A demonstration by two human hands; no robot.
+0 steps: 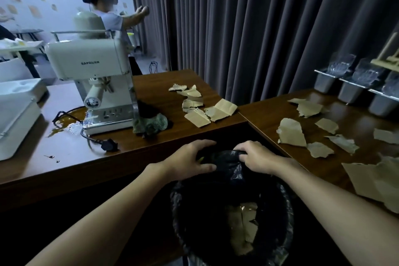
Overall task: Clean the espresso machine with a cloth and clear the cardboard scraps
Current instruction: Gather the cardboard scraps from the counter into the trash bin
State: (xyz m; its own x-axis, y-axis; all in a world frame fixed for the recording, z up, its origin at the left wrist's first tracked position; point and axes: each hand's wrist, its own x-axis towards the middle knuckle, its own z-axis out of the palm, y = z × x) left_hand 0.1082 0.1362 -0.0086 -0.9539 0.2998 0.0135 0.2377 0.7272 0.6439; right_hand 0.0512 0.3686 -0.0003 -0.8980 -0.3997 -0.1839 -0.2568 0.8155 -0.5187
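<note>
A white espresso machine (97,84) stands on the left wooden table (108,157), with a crumpled green-grey cloth (150,124) at its right foot. Torn cardboard scraps (203,106) lie on that table, and more scraps (311,131) are spread over the right table (269,119). Below, between the tables, is a bin with a black bag (228,190) holding a few scraps. My left hand (190,161) and my right hand (257,157) both grip the far rim of the black bag.
A puddle of liquid (64,127) and the machine's black cord and plug (108,143) lie left of the machine. A white box (17,114) sits at far left. Grey containers (354,90) line the right table's back. Dark curtains hang behind; another person stands far left.
</note>
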